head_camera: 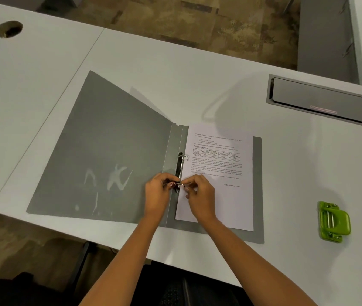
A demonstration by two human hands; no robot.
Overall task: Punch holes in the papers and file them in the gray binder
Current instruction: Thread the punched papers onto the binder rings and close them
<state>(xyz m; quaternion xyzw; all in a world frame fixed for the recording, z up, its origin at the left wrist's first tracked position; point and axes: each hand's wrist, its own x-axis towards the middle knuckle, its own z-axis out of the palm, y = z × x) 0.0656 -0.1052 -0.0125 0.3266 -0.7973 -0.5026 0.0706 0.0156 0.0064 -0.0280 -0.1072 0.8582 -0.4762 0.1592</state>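
Left hand (pixel 157 193) & right hand (pixel 200 195) meet at the near ring (pixel 181 185) of the gray binder (pixel 100 151), each pinching the metal ring from its own side w/ thumb and fingertips; the other fingers are curled in. Whether the ring is shut or parted can't be told, too small. The far ring (pixel 185 156) sits further up the black ring mechanism (pixel 179 166), passing through the sheet's left edge.

Printed paper (pixel 219 173) lies flat on the binder's right cover, text and a small table facing up, its left edge at the rings. Binder lies open on the white desk (pixel 43 74), left cover spread wide w/ pale smudges on it.

Green hole punch (pixel 333 220) rests on the desk to the right, well apart from the binder. A gray cable hatch (pixel 323 100) sits in the desk behind it, and a round cable hole (pixel 9 29) at far left.
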